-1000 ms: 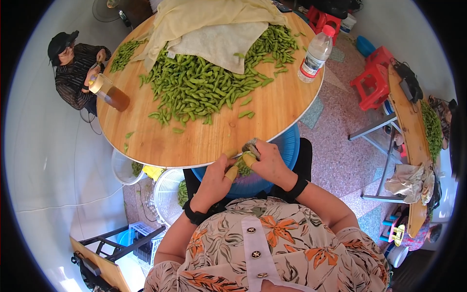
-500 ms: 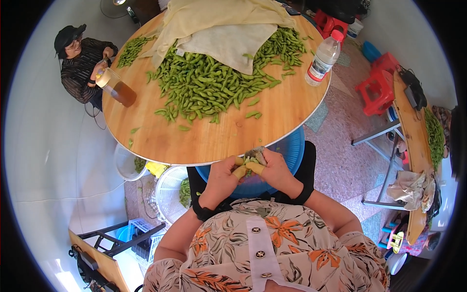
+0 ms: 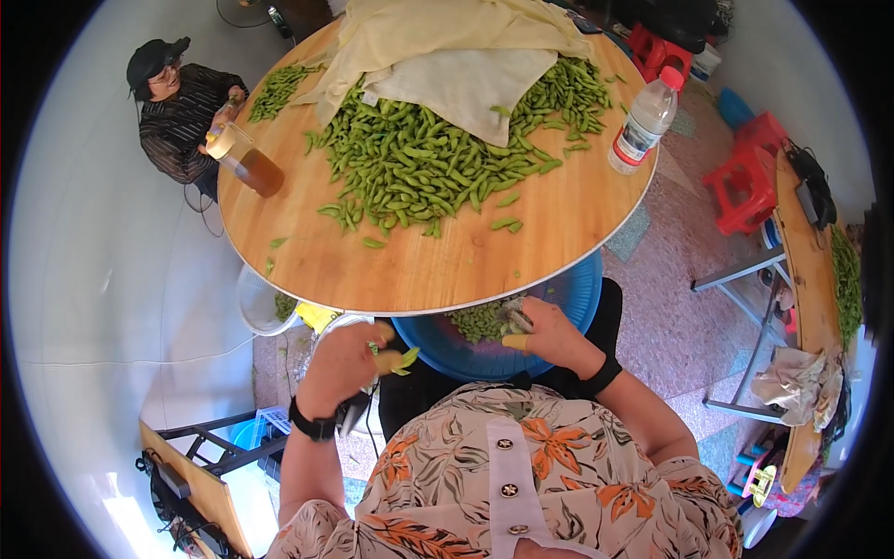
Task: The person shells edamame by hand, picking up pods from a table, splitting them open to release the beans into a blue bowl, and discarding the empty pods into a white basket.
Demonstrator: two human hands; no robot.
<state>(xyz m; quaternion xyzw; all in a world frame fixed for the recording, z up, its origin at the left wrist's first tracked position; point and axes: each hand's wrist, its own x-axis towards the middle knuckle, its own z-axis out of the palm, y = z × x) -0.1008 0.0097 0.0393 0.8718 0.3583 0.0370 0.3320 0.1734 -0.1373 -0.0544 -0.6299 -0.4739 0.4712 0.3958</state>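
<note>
My left hand [image 3: 340, 365] pinches a green, seemingly emptied pod [image 3: 406, 361] by the left edge of the round blue plastic basin [image 3: 585, 296]; my right hand [image 3: 557, 337] curls over its right side, grip unclear. Shelled pale-green beans [image 3: 477, 321] lie inside, but a big heap of whole green pods [image 3: 419, 168] remains toward the round wooden table [image 3: 372, 279]'s far edge.

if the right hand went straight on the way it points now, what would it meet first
Probably the shelled green beans in the blue basin, which lie just beyond the right hand in the picture; its height above them is unclear, so it might pass over them.
</note>
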